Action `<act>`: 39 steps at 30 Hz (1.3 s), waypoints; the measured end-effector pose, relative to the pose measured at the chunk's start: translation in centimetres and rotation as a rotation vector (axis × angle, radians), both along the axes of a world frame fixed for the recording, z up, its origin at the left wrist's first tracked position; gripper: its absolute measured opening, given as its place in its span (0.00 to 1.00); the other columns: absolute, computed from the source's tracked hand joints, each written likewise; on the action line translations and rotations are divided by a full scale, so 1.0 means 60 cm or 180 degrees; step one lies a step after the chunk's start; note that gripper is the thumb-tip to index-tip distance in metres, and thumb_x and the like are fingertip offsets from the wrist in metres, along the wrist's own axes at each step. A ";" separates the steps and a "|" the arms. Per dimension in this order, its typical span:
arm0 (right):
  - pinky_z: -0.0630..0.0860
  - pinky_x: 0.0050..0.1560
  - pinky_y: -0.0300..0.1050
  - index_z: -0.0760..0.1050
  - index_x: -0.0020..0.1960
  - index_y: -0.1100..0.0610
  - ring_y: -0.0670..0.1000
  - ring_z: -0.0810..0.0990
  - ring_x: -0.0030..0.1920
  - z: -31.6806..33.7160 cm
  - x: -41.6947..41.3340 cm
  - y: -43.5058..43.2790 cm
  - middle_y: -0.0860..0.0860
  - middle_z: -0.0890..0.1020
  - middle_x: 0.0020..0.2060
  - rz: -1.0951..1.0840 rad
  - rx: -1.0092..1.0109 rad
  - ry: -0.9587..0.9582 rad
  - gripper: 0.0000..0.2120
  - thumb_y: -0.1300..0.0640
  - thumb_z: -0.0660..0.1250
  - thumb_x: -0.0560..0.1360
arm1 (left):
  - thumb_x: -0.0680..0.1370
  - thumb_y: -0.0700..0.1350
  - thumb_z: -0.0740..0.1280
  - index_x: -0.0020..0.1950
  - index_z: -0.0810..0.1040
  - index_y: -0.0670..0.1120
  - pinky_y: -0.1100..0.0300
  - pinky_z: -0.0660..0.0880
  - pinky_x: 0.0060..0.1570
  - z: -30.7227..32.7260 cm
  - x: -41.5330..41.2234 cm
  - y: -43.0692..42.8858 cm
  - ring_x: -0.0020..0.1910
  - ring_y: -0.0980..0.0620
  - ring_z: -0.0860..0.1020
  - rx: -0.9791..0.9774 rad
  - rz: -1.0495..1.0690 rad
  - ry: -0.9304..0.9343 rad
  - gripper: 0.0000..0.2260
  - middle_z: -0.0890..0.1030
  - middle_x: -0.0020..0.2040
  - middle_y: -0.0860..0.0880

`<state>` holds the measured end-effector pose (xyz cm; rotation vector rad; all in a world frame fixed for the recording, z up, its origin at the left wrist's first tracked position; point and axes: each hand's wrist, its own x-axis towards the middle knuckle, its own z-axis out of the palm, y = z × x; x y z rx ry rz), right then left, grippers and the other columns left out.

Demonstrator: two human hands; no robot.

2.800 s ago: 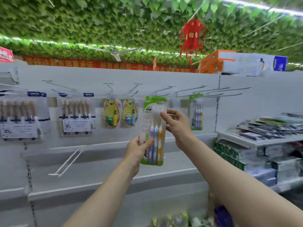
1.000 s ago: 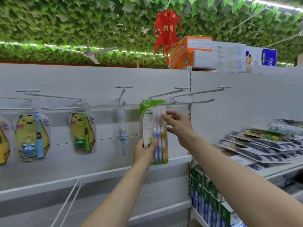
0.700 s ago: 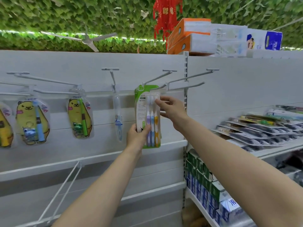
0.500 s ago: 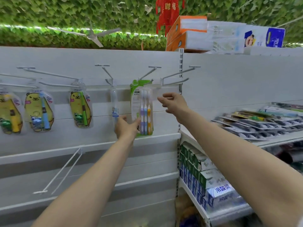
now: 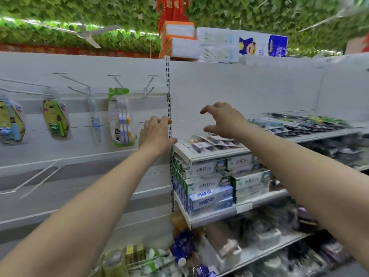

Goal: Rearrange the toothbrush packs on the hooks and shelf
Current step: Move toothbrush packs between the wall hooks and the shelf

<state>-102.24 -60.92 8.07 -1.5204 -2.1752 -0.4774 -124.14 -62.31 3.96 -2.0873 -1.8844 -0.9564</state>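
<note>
Head view.
- Left hand (image 5: pixel 156 134): fingers loosely bent, holding nothing. It is raised in front of the slotted upright (image 5: pixel 169 108) at the shelf's left end. Cannot tell whether the fingertips touch the upright.
- Right hand (image 5: pixel 223 120): fingers spread and curved, thumb apart, empty. It hovers over the flat packs (image 5: pixel 211 141) at the left front corner of the shelf (image 5: pixel 219 151), clear of them.
- Hard to read: the right stretch of the shelf, the lower tiers and the goods at the bottom are smeared by blur. The print on the flat packs is unreadable. A bear-shaped pack (image 5: pixel 11 122) is cut off at the left edge.
- Green three-brush pack (image 5: pixel 121 116): hangs from a hook (image 5: pixel 117 81) on the back panel, just left of the left hand and not touching it. It is well apart from the right hand.
</note>
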 end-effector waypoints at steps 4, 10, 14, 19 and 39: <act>0.73 0.59 0.54 0.67 0.73 0.46 0.57 0.70 0.67 -0.018 0.107 -0.048 0.54 0.73 0.67 -0.0293 0.0050 -0.0353 0.27 0.44 0.69 0.76 | 0.77 0.59 0.68 0.72 0.68 0.51 0.47 0.69 0.64 -0.009 0.101 -0.025 0.71 0.42 0.66 -0.0118 -0.0260 0.0100 0.27 0.68 0.71 0.45; 0.74 0.62 0.55 0.67 0.74 0.48 0.58 0.70 0.68 -0.049 0.243 -0.075 0.55 0.73 0.68 -0.0557 -0.0120 -0.0371 0.28 0.39 0.65 0.78 | 0.78 0.61 0.65 0.71 0.68 0.51 0.47 0.69 0.63 -0.012 0.241 -0.013 0.69 0.42 0.67 -0.0229 -0.0542 0.0306 0.25 0.69 0.71 0.44; 0.75 0.61 0.57 0.67 0.74 0.48 0.58 0.72 0.67 -0.064 0.326 -0.063 0.55 0.74 0.66 -0.0747 -0.0242 -0.0232 0.27 0.37 0.62 0.79 | 0.78 0.61 0.65 0.71 0.69 0.50 0.47 0.70 0.63 -0.015 0.327 0.020 0.68 0.41 0.68 -0.0287 -0.0696 0.0421 0.25 0.70 0.69 0.44; 0.74 0.63 0.56 0.66 0.75 0.46 0.57 0.69 0.70 -0.075 0.435 -0.016 0.53 0.71 0.70 -0.0974 -0.0340 -0.0112 0.26 0.38 0.62 0.79 | 0.78 0.62 0.65 0.72 0.69 0.50 0.46 0.70 0.64 -0.020 0.442 0.095 0.68 0.40 0.69 -0.0272 -0.0889 0.0524 0.27 0.71 0.70 0.43; 0.75 0.60 0.54 0.69 0.73 0.48 0.56 0.73 0.66 -0.043 0.940 0.372 0.53 0.74 0.67 -0.1474 -0.0404 0.0051 0.26 0.36 0.60 0.79 | 0.78 0.61 0.64 0.70 0.71 0.50 0.47 0.70 0.62 0.013 0.972 0.523 0.68 0.40 0.68 -0.0345 -0.1419 0.0523 0.24 0.72 0.67 0.43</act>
